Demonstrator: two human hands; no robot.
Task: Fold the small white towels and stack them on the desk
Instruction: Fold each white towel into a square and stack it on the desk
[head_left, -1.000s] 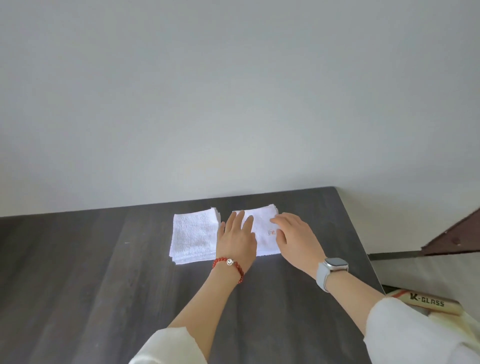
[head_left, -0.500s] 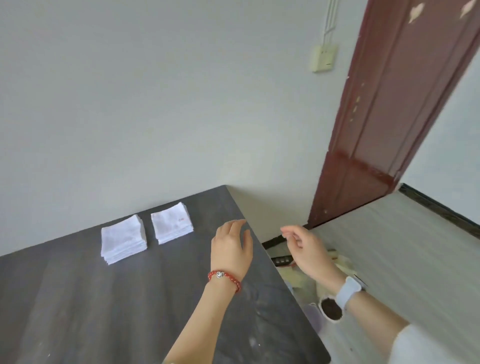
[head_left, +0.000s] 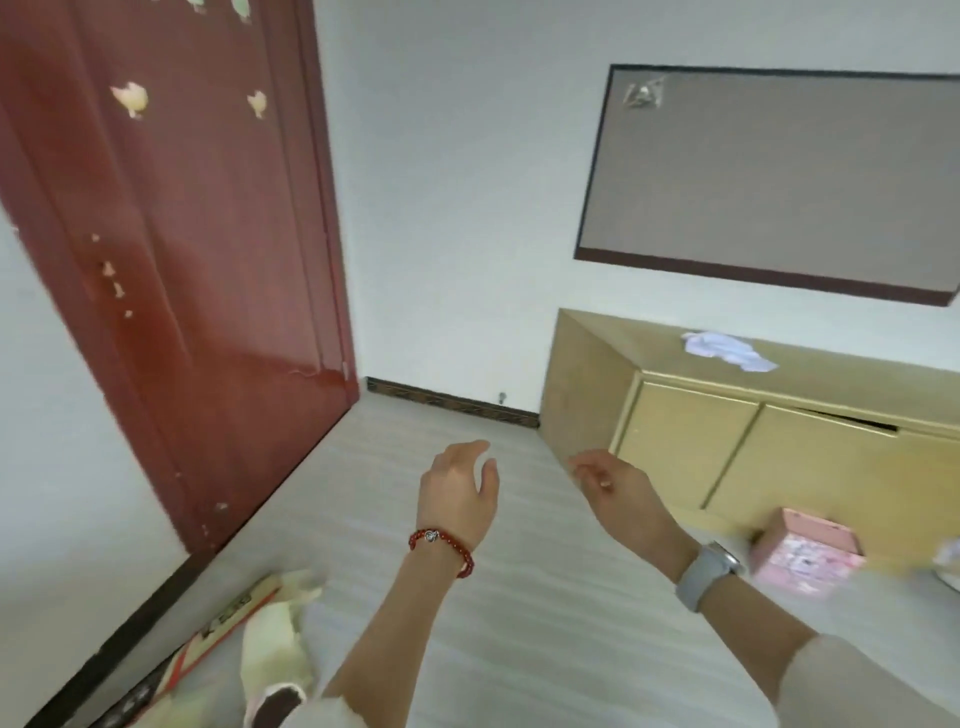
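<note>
A red door (head_left: 171, 249) stood at the left, its paint chipped. A framed board (head_left: 769, 176) hung on the white wall above a yellow cabinet (head_left: 691, 441), where a crumpled white cloth (head_left: 727, 352) lay. A pink box (head_left: 805, 551) sat on the pale floor (head_left: 363, 467) just before the cabinet.

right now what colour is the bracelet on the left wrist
Red beads with a small silver charm, bracelet, clearest in the head view.

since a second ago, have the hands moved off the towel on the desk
Yes. Both hands, left hand and right hand, were on a folded towel; now they hang empty over the floor near the door, with desk and towels out of view.
</note>
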